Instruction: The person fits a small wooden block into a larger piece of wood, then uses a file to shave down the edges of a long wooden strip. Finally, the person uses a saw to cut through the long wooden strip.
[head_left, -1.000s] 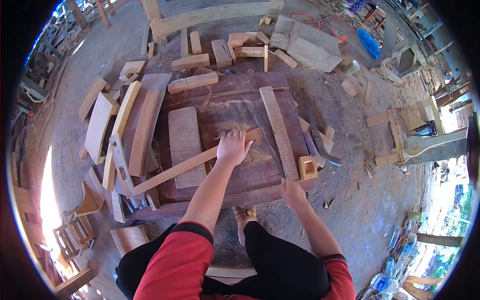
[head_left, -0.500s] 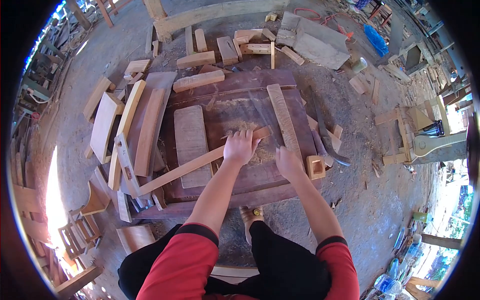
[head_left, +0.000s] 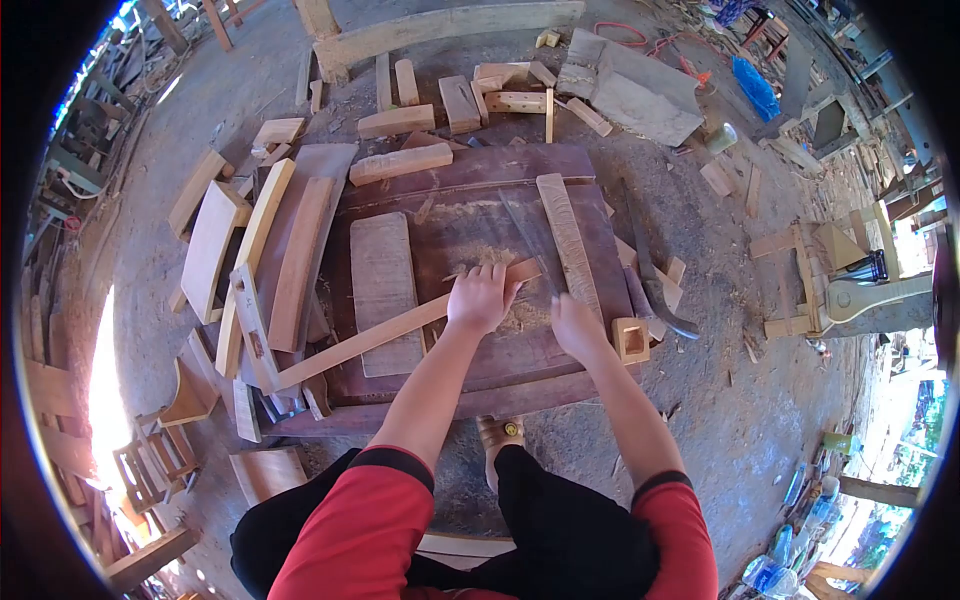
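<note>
My left hand (head_left: 480, 298) is closed over a long narrow wooden strip (head_left: 375, 337), near the strip's right end, and presses it down. The strip slants across a flat grey-brown board (head_left: 380, 265) on a low dark-red wooden panel (head_left: 470, 362). In my right hand (head_left: 577, 325), fingers wrapped, is the near end of a thin dark blade, seemingly a saw (head_left: 522, 225); its handle is hidden by the hand. The blade points forward, close beside the strip's right end. Sawdust (head_left: 482, 257) lies around there.
Beyond the blade lies a wooden bar (head_left: 568, 235). Beside my right hand stands a block with a square hole (head_left: 631, 340). A dark curved tool (head_left: 650, 275) lies farther right. Several boards (head_left: 300, 265) are stacked left, with offcuts (head_left: 395, 120) behind the panel.
The blade in my right hand has shifted slightly, its far end now a little more to the left. My left hand and the strip stay in place. The camera view has moved slightly.
</note>
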